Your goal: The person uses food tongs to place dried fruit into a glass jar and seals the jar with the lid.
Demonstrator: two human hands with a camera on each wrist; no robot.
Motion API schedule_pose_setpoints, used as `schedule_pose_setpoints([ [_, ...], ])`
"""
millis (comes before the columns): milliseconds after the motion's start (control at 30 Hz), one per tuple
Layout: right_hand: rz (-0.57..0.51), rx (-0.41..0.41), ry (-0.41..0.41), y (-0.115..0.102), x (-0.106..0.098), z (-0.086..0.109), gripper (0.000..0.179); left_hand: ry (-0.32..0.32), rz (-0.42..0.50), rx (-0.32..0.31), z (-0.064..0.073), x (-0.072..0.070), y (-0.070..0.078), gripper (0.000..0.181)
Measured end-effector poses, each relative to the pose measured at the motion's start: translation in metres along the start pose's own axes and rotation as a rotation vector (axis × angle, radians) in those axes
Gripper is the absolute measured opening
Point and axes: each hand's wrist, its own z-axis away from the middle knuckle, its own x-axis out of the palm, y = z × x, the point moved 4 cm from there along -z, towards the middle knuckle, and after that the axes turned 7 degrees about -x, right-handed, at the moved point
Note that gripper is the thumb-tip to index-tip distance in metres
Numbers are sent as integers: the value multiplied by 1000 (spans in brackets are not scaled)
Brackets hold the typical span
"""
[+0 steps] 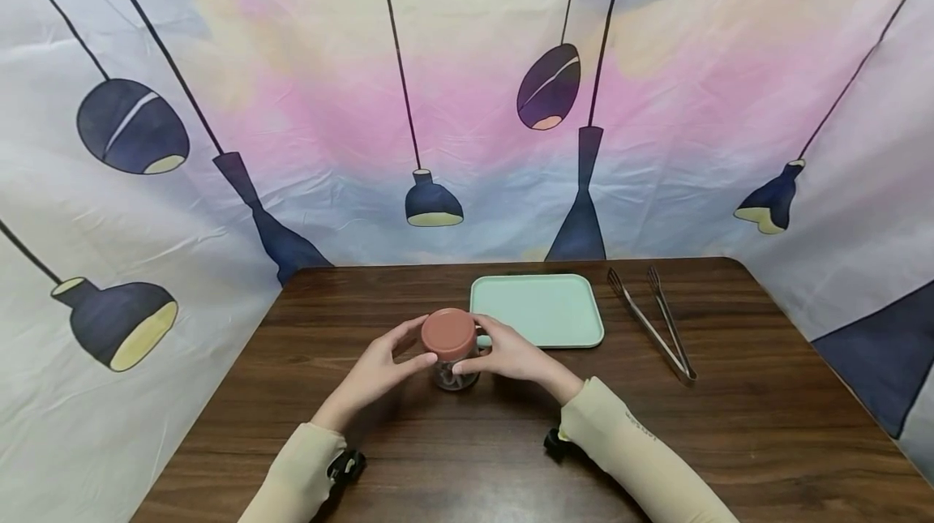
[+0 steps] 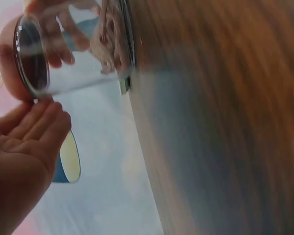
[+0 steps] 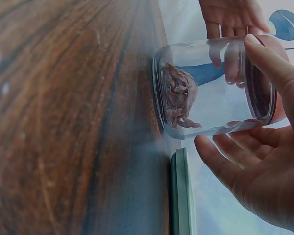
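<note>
A clear glass jar (image 3: 215, 107) with a reddish-pink lid (image 1: 448, 333) stands on the wooden table, with brown, wrinkled dried pieces (image 3: 179, 98) at its bottom. My left hand (image 1: 379, 369) holds the lid from the left, thumb at the front and fingers round the far side. From the right, my right hand (image 1: 511, 353) grips the jar just under the lid, its thumb (image 3: 269, 58) along the glass and the fingers on the opposite side.
Behind the jar to the right lies a mint-green tray (image 1: 536, 310). Metal tongs (image 1: 660, 328) rest spread apart to the right of it. A printed cloth (image 1: 481, 101) hangs behind the far edge of the dark wooden table (image 1: 730, 442).
</note>
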Motion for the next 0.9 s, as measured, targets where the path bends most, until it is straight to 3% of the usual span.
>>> schedule_pose_setpoints([
  [233,30,-25,9,0,-3,-1,81,16,-33,-68,-6,14,11,99],
  [467,61,-11,-5,2,-1,-1,76,25,-36,-84,-15,20,11,101],
  [633,76,8,-21,4,-4,-2,77,-32,-28,-46,-23,17,9,96],
  [900,28,-11,-80,4,-10,-7,81,-193,75,-2,-32,9,5,85],
])
